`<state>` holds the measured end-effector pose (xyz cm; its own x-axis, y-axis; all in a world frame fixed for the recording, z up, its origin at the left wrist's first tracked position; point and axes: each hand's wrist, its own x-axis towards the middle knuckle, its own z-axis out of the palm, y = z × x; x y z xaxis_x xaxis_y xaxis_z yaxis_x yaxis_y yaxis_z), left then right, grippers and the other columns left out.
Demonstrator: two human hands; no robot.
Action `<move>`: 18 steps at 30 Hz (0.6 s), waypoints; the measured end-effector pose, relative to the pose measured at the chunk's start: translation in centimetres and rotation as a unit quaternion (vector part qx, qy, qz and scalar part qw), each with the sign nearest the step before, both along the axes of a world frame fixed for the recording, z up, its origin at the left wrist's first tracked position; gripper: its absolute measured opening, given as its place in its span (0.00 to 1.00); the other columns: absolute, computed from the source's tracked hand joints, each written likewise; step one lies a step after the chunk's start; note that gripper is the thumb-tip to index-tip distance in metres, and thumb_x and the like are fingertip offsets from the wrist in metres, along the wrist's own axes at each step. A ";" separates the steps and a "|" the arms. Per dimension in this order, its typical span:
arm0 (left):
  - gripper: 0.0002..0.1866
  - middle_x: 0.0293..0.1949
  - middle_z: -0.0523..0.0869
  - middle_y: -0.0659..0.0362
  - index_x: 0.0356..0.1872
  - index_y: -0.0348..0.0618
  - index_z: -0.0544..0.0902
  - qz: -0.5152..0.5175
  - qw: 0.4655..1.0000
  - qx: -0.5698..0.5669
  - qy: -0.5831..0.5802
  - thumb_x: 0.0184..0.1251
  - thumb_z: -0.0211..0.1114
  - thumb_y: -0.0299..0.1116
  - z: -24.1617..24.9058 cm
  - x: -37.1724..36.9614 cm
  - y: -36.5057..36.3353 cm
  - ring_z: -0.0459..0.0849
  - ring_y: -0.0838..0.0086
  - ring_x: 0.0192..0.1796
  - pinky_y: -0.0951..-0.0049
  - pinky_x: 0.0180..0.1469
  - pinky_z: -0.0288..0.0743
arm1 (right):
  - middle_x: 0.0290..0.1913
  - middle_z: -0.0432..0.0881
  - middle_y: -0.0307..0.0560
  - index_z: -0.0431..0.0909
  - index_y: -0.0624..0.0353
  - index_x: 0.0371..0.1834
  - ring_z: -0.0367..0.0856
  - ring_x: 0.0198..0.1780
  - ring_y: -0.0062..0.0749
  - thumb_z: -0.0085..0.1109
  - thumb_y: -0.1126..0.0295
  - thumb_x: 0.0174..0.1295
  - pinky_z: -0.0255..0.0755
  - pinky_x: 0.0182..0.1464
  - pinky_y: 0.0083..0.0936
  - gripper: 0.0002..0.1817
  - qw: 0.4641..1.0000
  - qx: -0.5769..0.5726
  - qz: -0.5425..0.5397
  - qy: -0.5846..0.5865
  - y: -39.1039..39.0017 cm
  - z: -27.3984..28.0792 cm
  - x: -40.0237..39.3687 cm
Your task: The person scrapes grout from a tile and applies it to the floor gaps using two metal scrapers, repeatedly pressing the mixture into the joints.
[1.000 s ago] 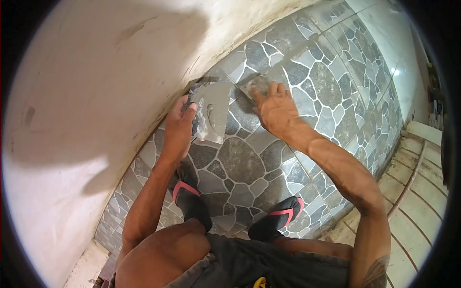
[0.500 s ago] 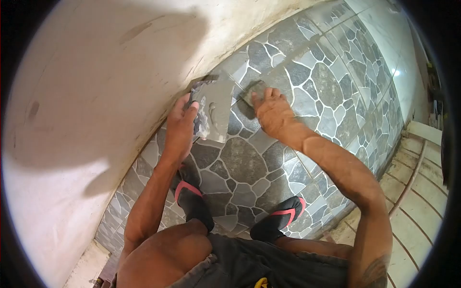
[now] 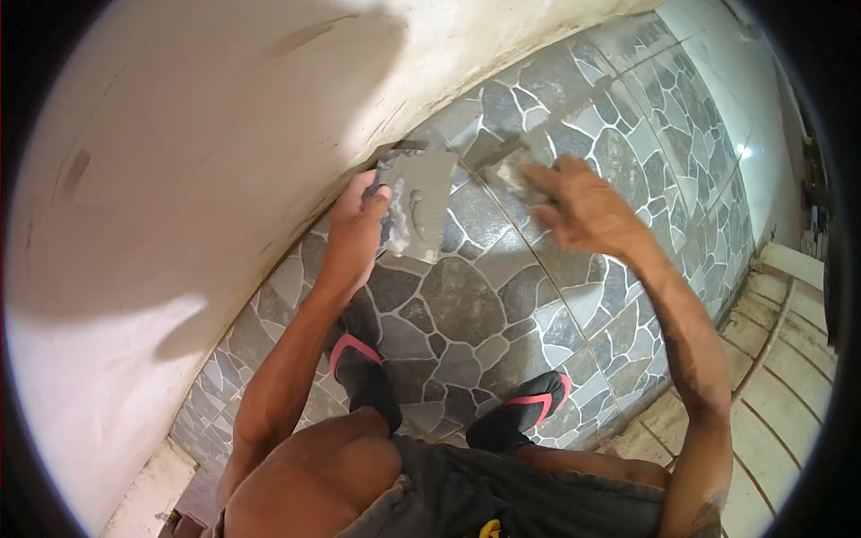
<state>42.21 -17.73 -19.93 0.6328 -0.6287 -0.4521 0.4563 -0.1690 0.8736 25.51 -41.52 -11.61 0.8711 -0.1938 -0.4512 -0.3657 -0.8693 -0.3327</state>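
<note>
My left hand point(image 3: 352, 235) is closed on the edge of a flat grey tile piece point(image 3: 434, 202), its thumb on top. Grey paste is smeared over that piece, with a small lump near the middle. My right hand point(image 3: 587, 211) grips a small flat spreader point(image 3: 514, 175), light on its face with a dark edge, slightly blurred. It is close over a joint of the stone-patterned floor tiles point(image 3: 462, 300), right of the tile piece. Wet grey paste point(image 3: 583, 100) lies along the joint farther up.
A stained cream wall point(image 3: 179, 179) rises along the left. My feet in dark socks and pink-strapped flip-flops point(image 3: 363, 359) stand on the tiles. At the right are pale slabs with a brown bar point(image 3: 767, 345) across them.
My right hand has moved right with the spreader, off the spot where it was pressed to the floor. The left hand and tile piece have shifted slightly right in view.
</note>
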 end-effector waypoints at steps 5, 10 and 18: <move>0.17 0.33 0.80 0.62 0.62 0.35 0.73 -0.040 0.999 0.004 0.022 0.76 0.56 0.31 -0.8 -0.4 -0.5 0.78 0.83 0.29 0.75 0.24 0.74 | 0.59 0.75 0.58 0.74 0.59 0.66 0.74 0.58 0.53 0.67 0.71 0.56 0.70 0.62 0.42 0.31 0.979 0.069 0.087 -0.168 0.7 3.3 -0.7; 0.19 0.30 0.79 0.62 0.63 0.34 0.72 -0.057 0.998 -0.009 -0.039 0.75 0.57 0.30 -1.3 -1.1 -1.4 0.76 0.83 0.26 0.77 0.24 0.74 | 0.57 0.74 0.58 0.75 0.57 0.66 0.72 0.58 0.50 0.69 0.75 0.48 0.69 0.63 0.39 0.35 0.965 0.012 0.179 -0.189 2.7 3.2 -0.1; 0.17 0.40 0.82 0.62 0.61 0.34 0.74 -0.068 0.994 0.031 -0.076 0.76 0.54 0.28 -1.1 -1.9 -1.0 0.78 0.85 0.37 0.81 0.38 0.74 | 0.54 0.76 0.60 0.76 0.58 0.63 0.74 0.58 0.51 0.68 0.72 0.47 0.69 0.62 0.41 0.33 0.956 -0.098 0.227 -0.157 4.5 1.3 -1.3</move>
